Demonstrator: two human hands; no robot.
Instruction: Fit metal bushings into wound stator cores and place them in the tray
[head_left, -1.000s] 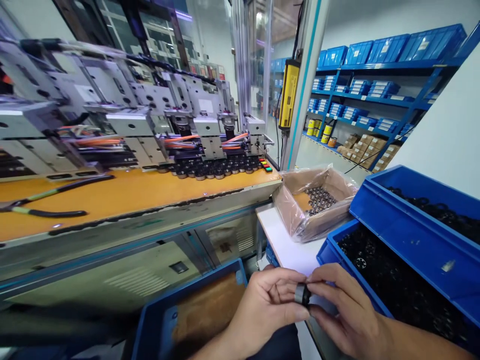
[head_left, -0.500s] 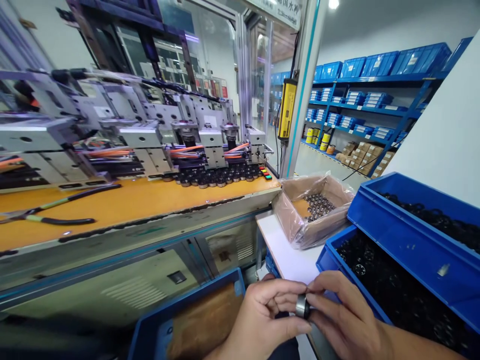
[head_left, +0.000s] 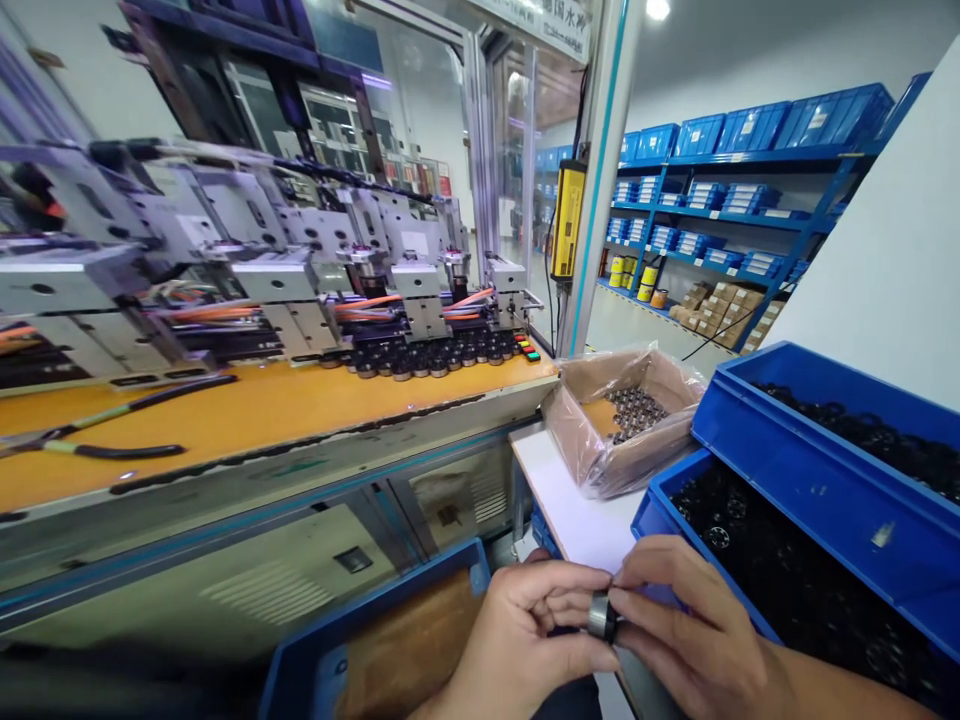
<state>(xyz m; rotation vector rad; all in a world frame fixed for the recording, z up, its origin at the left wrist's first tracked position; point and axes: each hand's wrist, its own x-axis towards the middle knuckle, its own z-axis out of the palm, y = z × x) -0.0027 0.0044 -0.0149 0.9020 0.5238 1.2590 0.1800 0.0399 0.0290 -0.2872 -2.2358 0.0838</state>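
Observation:
Low in the head view, both hands meet around a small metal ring with a black part on its right side. My left hand is closed on the ring, with the thumb below it and the fingers behind. From the right, my right hand pinches the black side with its fingertips. Part of the ring and black piece is hidden by the fingers. Just right of my right hand stands a blue bin of black round parts.
A second blue bin rests behind it. A plastic-lined cardboard box of metal rings sits on the white table. On the orange bench are pliers, several black-topped rings and machine fixtures.
My view has shifted slightly, so the bench and shelves sit a little further left. Both hands keep their hold on the ring, with barely any finger movement.

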